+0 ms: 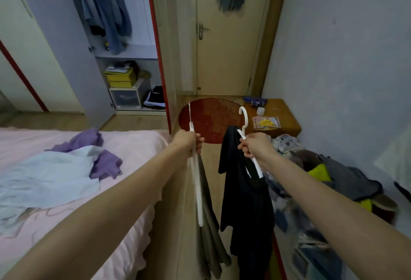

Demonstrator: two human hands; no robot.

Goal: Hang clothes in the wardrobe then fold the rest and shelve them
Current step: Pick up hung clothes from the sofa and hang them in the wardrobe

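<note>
**Inspector:** Bedroom, narrow floor strip between a bed (84,168) on the left and a heap of clothes (329,177) on the right. An open wardrobe (124,34) stands far left, blue garments already hanging inside. State the hands.

**Assistant:** Both are occupied. The left hand (189,140) has its fingers wrapped round a white hanger (196,181) carrying a grey garment (209,230). The right hand (253,145) grips a second white hanger (246,141) bearing a dark top (246,201). The two hands are near each other, at the same height.

**Inspector:** Orientation of the loads?

**Assistant:** The left hanger is seen edge-on, its long axis running near to far and dropping toward the camera. The right hanger's hook (243,114) points up and away. The dark top appears seated on only one arm of its hanger, though the angle is poor.

**Inspector:** Relation governing the next move?

**Assistant:** The wardrobe lies up, far and to the left of both hands. The left hand is the nearer one, so in my judgement the grey garment would go to the rail first. The rail itself is out of frame.

**Inspector:** Outstanding work?

**Assistant:** A purple garment (104,159) and pale blue cloth (46,179) lie loose on the bed, unfolded.
</note>
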